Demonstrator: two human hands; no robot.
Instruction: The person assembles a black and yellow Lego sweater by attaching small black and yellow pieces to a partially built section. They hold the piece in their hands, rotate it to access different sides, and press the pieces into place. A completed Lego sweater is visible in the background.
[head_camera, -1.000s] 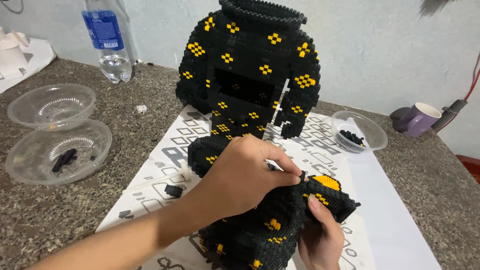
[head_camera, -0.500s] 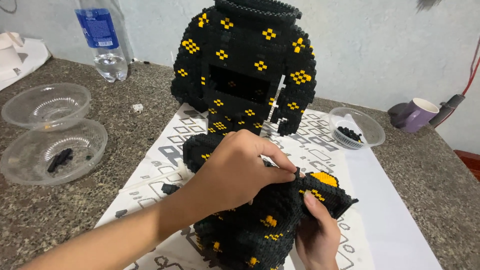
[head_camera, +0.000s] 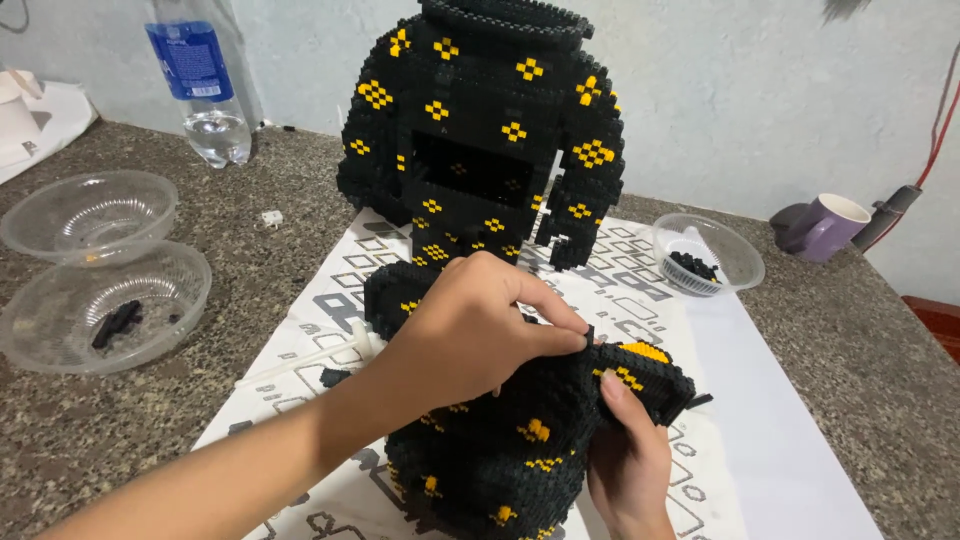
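The left hand (head_camera: 480, 325) arches over the top of a black and yellow brick section (head_camera: 520, 440), its fingers pinched tight on a small black piece at the section's upper edge. Just below and to the side, the right hand (head_camera: 630, 460) cups that section, thumb pressed flat on its bricks. Beyond both hands stands the large brick torso (head_camera: 480, 130). 2 clear bowls (head_camera: 100, 270) sit well off past the left forearm.
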